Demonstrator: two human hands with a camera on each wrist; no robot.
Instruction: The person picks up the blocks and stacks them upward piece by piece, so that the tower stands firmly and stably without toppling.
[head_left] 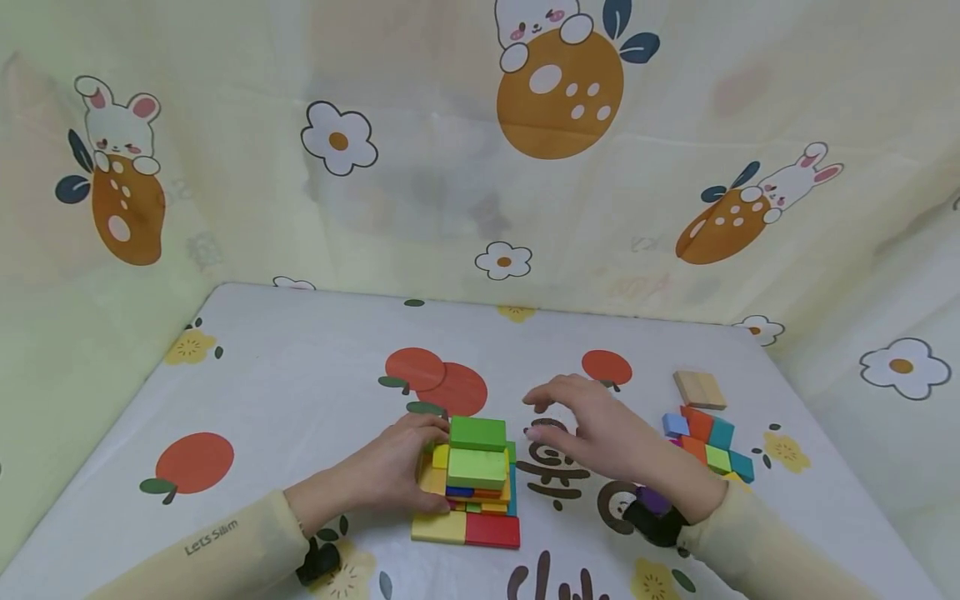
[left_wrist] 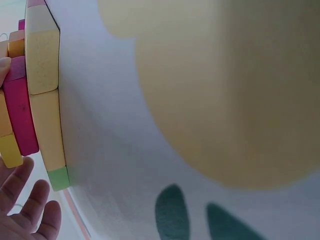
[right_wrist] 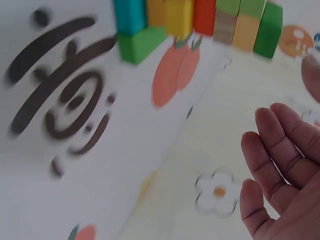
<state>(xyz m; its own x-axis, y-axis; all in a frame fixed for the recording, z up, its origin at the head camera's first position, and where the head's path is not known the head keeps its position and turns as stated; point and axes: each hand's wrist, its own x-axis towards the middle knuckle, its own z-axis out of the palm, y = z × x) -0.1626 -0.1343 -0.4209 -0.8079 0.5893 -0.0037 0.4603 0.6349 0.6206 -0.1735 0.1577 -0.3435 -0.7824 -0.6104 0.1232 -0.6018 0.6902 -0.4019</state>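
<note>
A layered stack of coloured wooden blocks (head_left: 477, 468) stands on the table in the head view, with light green blocks on top and yellow and red blocks at the front of its base. My left hand (head_left: 386, 467) holds the stack's left side between thumb, at the front, and fingers, at the back. Its lower fingers (left_wrist: 31, 205) spread loosely beside a magenta block (left_wrist: 21, 107) in the left wrist view. Right of the stack, my right hand (head_left: 600, 429) hovers with fingers bent loosely and nothing in them. In the right wrist view its fingers (right_wrist: 272, 150) stand apart from the blocks.
Several loose coloured blocks (head_left: 705, 437) lie in a group at the right, partly behind my right forearm. Beyond them is a plain wooden block (head_left: 700, 389). A printed white cloth (head_left: 300, 375) covers the table, and patterned curtains (head_left: 420, 208) rise behind and at both sides.
</note>
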